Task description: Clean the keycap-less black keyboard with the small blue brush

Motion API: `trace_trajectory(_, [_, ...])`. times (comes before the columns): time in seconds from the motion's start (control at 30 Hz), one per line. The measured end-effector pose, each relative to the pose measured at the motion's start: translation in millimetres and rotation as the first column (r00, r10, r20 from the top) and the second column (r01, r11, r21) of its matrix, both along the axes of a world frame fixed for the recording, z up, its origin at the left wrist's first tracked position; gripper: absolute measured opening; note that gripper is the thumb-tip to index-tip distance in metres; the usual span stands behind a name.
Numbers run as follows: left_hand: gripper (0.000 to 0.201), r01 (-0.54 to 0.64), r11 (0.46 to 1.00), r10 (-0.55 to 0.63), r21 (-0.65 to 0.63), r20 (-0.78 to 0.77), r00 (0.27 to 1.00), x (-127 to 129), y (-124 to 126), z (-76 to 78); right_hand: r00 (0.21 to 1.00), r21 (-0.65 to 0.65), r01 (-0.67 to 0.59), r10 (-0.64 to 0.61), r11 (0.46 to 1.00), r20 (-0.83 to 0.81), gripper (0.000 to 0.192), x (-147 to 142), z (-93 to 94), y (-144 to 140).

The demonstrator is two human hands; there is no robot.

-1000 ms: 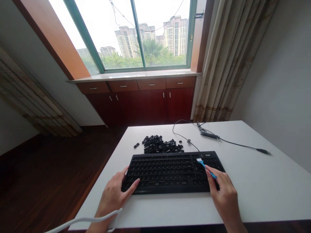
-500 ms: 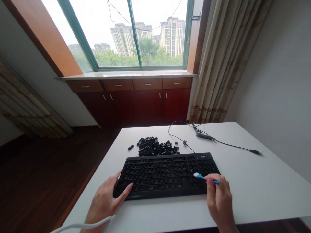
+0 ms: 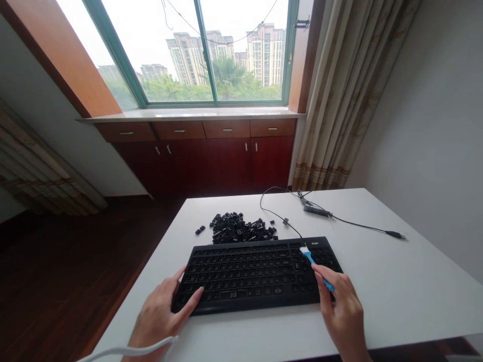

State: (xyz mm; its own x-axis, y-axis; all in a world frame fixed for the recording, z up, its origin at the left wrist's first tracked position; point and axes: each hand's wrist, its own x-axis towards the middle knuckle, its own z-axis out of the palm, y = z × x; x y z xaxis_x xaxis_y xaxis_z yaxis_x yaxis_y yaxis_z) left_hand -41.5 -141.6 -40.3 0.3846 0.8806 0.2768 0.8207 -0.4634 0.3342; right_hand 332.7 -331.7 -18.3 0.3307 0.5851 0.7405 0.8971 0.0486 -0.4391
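A black keyboard (image 3: pixel 241 271) with its keycaps off lies on the white table (image 3: pixel 400 291). My left hand (image 3: pixel 160 306) grips its left end, thumb on the front left corner and fingers along the side edge. Between the thumb and fingers of my right hand (image 3: pixel 341 296) is a small blue brush (image 3: pixel 309 257). Its white bristles point away from me and rest at the upper right part of the keyboard, near the number pad. Behind the keyboard lies a heap of loose black keycaps (image 3: pixel 237 229).
The keyboard's cable (image 3: pixel 271 210) runs back and right to a tied bundle, ending in a USB plug (image 3: pixel 394 234). Two stray keycaps (image 3: pixel 199 230) sit left of the heap. A white cord (image 3: pixel 151 347) crosses my left wrist. Beyond the table stand red cabinets (image 3: pixel 226 166) under a window.
My right hand has turned the brush from pointing left to pointing away, and its bristles have moved farther back on the keyboard. My left hand stays on the keyboard's left end.
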Motion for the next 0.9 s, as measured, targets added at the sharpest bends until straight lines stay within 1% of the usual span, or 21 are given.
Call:
trace_trajectory(0.07, [0.068,-0.009,1.000,0.009,-0.008,-0.005,1.000,0.3,-0.4,0.8,1.000,-0.020,0.002,-0.002,1.000,0.001,0.030,-0.2,-1.4,0.5])
trace_trajectory(0.2, [0.069,-0.020,1.000,0.020,-0.013,0.006,1.000,0.5,-0.6,2.0,0.999,-0.036,0.009,-0.010,0.999,-0.037,0.013,-1.4,-3.7,-0.9])
trace_trajectory(0.27, [0.070,-0.022,0.999,0.022,-0.023,0.014,1.000,0.8,-0.3,2.3,0.998,-0.016,0.008,-0.009,1.000,-0.055,0.010,-2.2,-3.4,-3.6])
trace_trajectory(0.33, [0.070,-0.022,0.999,0.023,-0.039,0.019,1.000,0.9,-0.1,2.5,0.998,0.008,-0.004,0.005,1.000,-0.061,0.011,-3.6,-2.1,-6.8])
trace_trajectory(0.4, [0.071,-0.025,0.998,0.026,-0.056,0.017,1.000,1.1,-0.1,2.9,0.998,0.021,-0.046,0.047,0.999,-0.047,0.015,-6.0,-0.6,-10.1])
trace_trajectory(0.47, [0.072,-0.030,0.997,0.031,-0.066,0.012,0.999,1.5,-0.2,3.6,0.995,0.007,-0.094,0.095,0.996,-0.025,0.018,-9.1,0.4,-13.1])
trace_trajectory(0.53, [0.073,-0.033,0.997,0.034,-0.070,0.007,0.999,2.2,-0.6,4.6,0.992,-0.015,-0.123,0.123,0.992,-0.008,0.017,-12.2,0.2,-15.8])
trace_trajectory(0.63, [0.072,-0.039,0.997,0.040,-0.069,0.008,0.999,3.6,-0.8,6.6,0.991,-0.015,-0.133,0.132,0.991,-0.017,0.015,-14.7,-1.7,-19.0])
trace_trajectory(0.73, [0.072,-0.047,0.996,0.047,-0.073,0.002,0.999,3.6,-0.4,7.8,0.987,0.009,-0.155,0.155,0.988,-0.032,0.018,-14.3,-3.2,-19.9])
trace_trajectory(0.83, [0.073,-0.053,0.995,0.053,-0.081,-0.004,0.999,2.5,-0.1,8.1,0.983,-0.018,-0.185,0.185,0.983,-0.017,0.019,-13.2,-4.2,-19.4])
trace_trajectory(0.9, [0.073,-0.056,0.995,0.056,-0.087,-0.002,0.998,2.4,-0.5,8.4,0.986,-0.028,-0.163,0.162,0.986,-0.033,0.015,-13.1,-5.1,-20.0])
